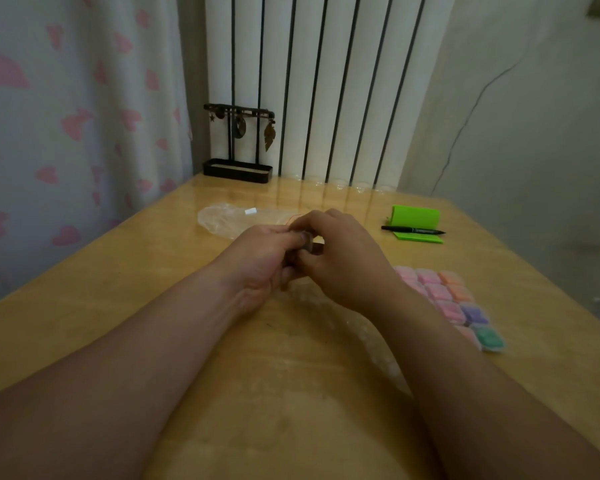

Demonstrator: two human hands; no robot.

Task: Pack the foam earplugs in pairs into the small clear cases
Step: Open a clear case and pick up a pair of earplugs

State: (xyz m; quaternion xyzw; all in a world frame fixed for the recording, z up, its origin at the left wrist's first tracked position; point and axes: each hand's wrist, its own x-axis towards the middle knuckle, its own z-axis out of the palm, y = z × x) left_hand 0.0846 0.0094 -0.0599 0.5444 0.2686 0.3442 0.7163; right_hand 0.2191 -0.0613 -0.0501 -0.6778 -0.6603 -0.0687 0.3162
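Case (307, 244) mostly hidden between hands (340, 258)

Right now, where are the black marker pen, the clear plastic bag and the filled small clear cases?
Black marker pen (413, 231): head view, mid-barrel.
Clear plastic bag (222, 221): head view, left part.
Filled small clear cases (438, 292): head view, a pink middle case.

A single wide-angle camera, head-worn, is looking forward and down across the table (118, 289), sitting close behind the left hand (257, 261) and right hand (343, 258) mid-frame, facing the radiator (326, 81) at top centre.
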